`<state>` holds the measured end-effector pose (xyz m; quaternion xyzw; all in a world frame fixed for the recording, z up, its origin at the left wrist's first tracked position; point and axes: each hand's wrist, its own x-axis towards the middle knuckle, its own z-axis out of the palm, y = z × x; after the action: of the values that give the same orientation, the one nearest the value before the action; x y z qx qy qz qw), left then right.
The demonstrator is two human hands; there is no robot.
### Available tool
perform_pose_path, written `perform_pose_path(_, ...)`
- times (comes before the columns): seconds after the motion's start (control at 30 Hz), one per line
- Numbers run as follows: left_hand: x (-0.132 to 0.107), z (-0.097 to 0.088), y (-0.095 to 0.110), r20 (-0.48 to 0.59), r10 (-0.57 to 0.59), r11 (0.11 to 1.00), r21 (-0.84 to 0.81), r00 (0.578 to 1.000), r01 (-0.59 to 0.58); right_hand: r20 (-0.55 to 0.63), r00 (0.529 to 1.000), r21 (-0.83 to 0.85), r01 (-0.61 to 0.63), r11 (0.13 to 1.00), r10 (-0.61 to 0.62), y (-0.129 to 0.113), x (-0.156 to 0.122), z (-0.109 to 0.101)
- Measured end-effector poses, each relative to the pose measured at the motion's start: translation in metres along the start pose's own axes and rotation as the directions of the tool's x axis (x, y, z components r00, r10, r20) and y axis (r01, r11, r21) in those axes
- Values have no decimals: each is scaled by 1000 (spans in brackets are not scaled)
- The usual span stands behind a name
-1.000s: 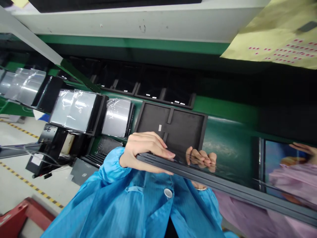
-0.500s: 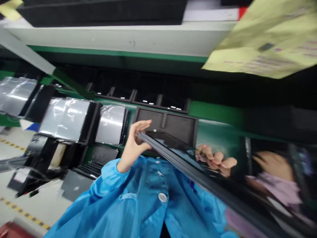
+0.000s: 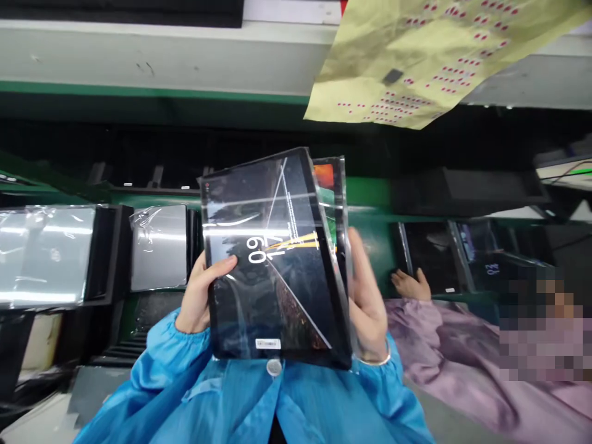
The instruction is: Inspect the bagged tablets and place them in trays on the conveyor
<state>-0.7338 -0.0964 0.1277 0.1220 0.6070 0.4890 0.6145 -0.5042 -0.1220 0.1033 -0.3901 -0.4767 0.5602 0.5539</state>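
Observation:
In front of my chest is a tablet [image 3: 245, 296] in clear film, its lit screen showing a clock and a small white barcode label near the lower edge. A second tablet [image 3: 341, 203] with a colourful screen juts out behind it on the right. My left hand [image 3: 201, 293] grips the left edge, its thumb lying on the screen and its other fingers hidden behind. My right hand [image 3: 367, 302] holds the right edge of both tablets, the fingers upright against their side and partly covered.
At the left stand film-wrapped silver panels [image 3: 160, 250] in dark trays. A yellow sheet with red marks [image 3: 416, 68] hangs overhead from the pale shelf edge [image 3: 161, 58]. To the right, a co-worker's hand [image 3: 412, 285] in a mauve sleeve rests beside a dark tablet [image 3: 432, 256].
The tablets have turned from a tilted, edge-on position to face me, with the lit screen now visible. My view has shifted right, and the co-worker's arm shows more clearly.

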Motion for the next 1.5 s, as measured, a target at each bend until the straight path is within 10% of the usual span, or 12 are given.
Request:
perform_pose_path(0.37, -20, 6, 11, -64, 68, 998, 8, 996, -68, -114, 907, 182, -383, 906, 406, -12, -28, -11)
perform_pose_path(1.5, -22, 18, 14, -121, 39, 999, 14, 992, -38, 0, 994, -109, -109, 988, 109, -17, -22, -14)
